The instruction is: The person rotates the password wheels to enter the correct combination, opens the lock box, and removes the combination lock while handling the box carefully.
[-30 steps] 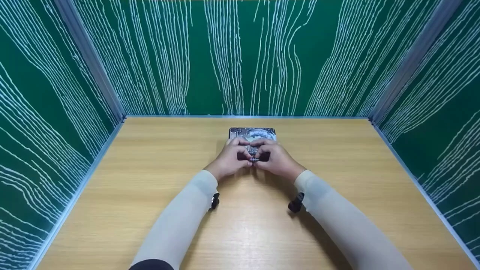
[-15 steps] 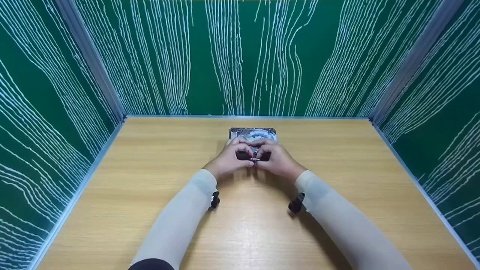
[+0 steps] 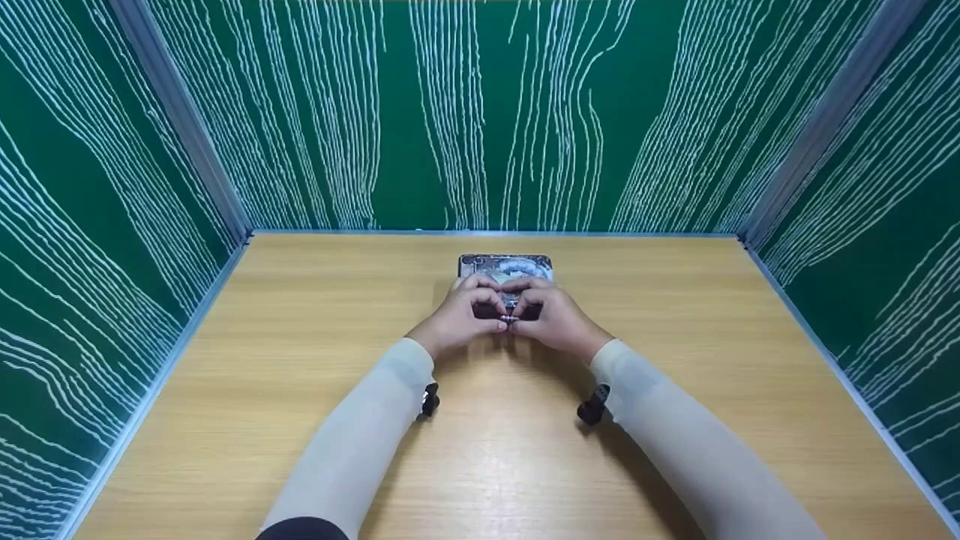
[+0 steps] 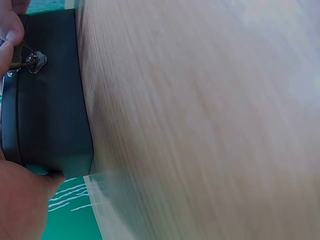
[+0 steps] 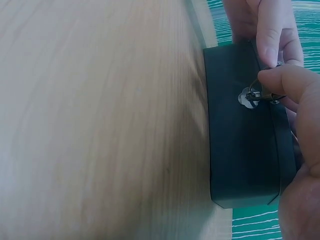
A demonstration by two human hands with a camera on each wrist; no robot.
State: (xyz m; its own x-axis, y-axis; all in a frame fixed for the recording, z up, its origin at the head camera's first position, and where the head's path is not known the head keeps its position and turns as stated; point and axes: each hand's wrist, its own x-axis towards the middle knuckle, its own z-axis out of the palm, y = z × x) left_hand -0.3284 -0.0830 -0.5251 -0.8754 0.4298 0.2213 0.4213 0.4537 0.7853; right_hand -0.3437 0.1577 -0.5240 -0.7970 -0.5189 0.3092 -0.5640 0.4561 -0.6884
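Note:
A small dark box (image 3: pixel 517 265) with a picture on its lid stands at the back middle of the table. Its plain front (image 5: pixel 240 145) bears a metal clasp (image 5: pixel 249 98) with a wire loop and a brass-coloured piece. My left hand (image 3: pixel 459 316) and right hand (image 3: pixel 559 319) meet at this clasp, thumbs and curled index fingers pinching the small parts there. Their other fingers lie over the lid and sides. In the right wrist view the right thumb (image 5: pixel 287 80) presses by the loop, with the left thumb (image 5: pixel 270 42) close beside it. Fingertips hide part of the clasp.
The wooden table (image 3: pixel 495 450) reaches forward to green panels (image 3: pixel 637 135) with white wavy lines. Grey posts (image 3: pixel 176 112) stand at the back corners. Dark wrist devices (image 3: pixel 592 405) sit at the inner sides of both sleeves.
Over the last second the left thumb has shifted slightly right, closer to the right fingertips at the clasp. The box and the right hand look almost unmoved.

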